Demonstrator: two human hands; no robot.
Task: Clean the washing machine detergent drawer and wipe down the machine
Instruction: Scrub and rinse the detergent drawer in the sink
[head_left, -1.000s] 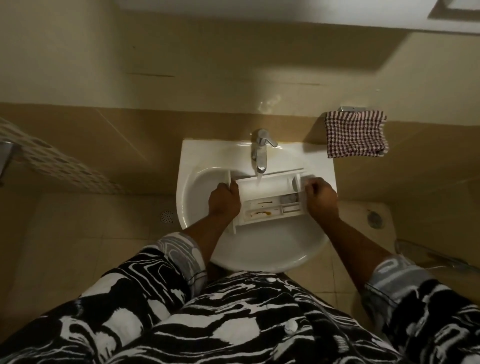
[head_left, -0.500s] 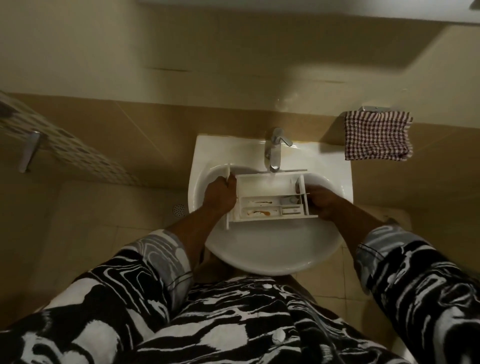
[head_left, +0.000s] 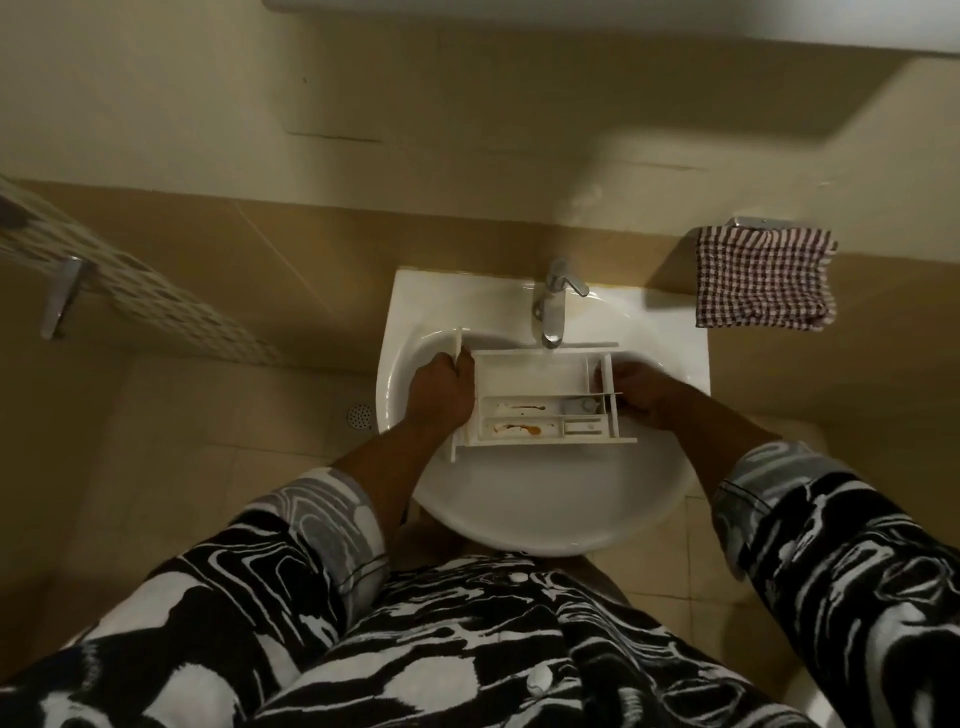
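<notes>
Left hand (head_left: 441, 392) clamps the front-panel end of a white detergent drawer (head_left: 535, 387), fingers curled round the edge of the upright panel. The drawer lies directly at the hand's 3 o'clock, touching it. At the drawer's opposite end, at its 3 o'clock, the right hand (head_left: 641, 397) holds the rear wall. Its fingertips are partly hidden behind the plastic, but they appear to wrap over the wall into the end compartment.

Held between the two hands, the drawer sits roughly level over the bowl of a white sink (head_left: 545, 499), open side up, long axis running from 9 to 3 o'clock. A chrome tap (head_left: 553, 306) stands at the drawer's 12 o'clock, its spout just above the far wall of the large compartment. Orange-brown residue (head_left: 519, 429) streaks the two narrow compartments along the drawer's near side, at 6 o'clock.

A red-and-white checked cloth (head_left: 763, 278) hangs on the tiled wall at the sink's 2 o'clock, well apart from the hands. A round floor drain (head_left: 360, 415) is set in the tiles at the sink's 9 o'clock. Black-and-white patterned sleeves (head_left: 322, 525) are pushed back from both forearms.
</notes>
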